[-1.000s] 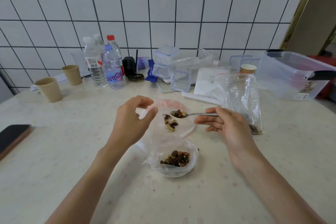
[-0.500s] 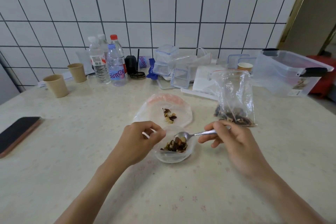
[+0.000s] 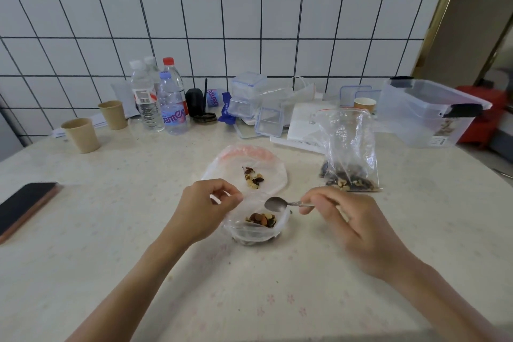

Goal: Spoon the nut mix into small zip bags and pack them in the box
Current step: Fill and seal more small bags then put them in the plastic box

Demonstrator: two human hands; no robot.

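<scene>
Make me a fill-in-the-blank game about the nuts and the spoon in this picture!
1. The spoon is held by the ____ hand.
2. The spoon's bowl is ____, with no nuts in it.
3. The left hand pinches the edge of the small ____ with nuts inside.
4. Near the left edge of the table lies a dark ____.

Missing words: right; empty; bag; phone

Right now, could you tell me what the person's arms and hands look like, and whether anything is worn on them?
Both forearms are bare as far as the picture shows; no sleeve comes into view. The left hand and the right hand wear no gloves, and no ring, watch or bracelet shows on the visible sides. The nails look short and unpainted.
</scene>
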